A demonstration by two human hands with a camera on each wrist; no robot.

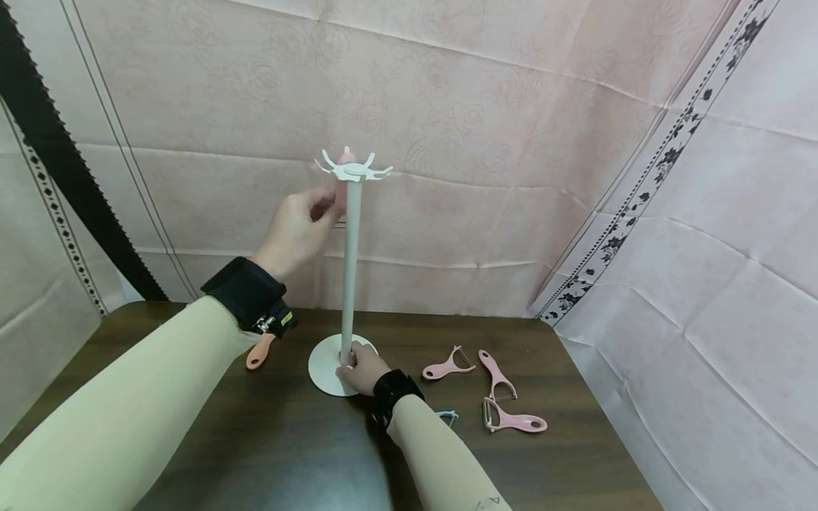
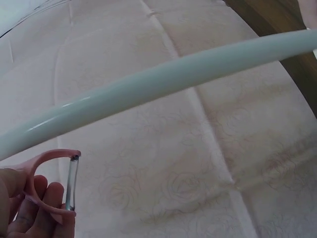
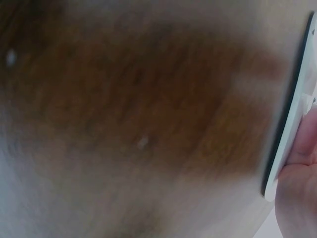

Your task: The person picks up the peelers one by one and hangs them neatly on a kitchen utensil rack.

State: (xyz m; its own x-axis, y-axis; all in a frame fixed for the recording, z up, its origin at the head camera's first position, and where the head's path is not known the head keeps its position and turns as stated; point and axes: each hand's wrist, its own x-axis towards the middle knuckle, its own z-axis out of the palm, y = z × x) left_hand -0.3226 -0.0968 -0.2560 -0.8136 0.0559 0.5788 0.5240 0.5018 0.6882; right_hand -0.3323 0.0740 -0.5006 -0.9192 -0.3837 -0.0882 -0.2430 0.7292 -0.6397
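A pale utensil stand (image 1: 352, 262) rises upright from a round white base (image 1: 327, 365) on the table, with a ring of curved hooks (image 1: 355, 170) on top. My left hand (image 1: 297, 226) pinches a pink peeler (image 1: 341, 195) behind the top of the pole. The handle end shows just above the hooks; whether it hangs on one is hidden. In the left wrist view the peeler's metal blade (image 2: 72, 182) sits beside the fingers, below the pole (image 2: 163, 79). My right hand (image 1: 366, 369) grips the foot of the pole, low over the base.
Pink peelers (image 1: 450, 365) (image 1: 495, 372) (image 1: 516, 421) lie right of the stand on the dark wooden table (image 1: 268, 440). A blue peeler (image 1: 447, 415) is partly hidden by the right forearm. An orange handle (image 1: 259, 353) lies under the left wrist. A patterned cloth (image 1: 447, 142) hangs behind.
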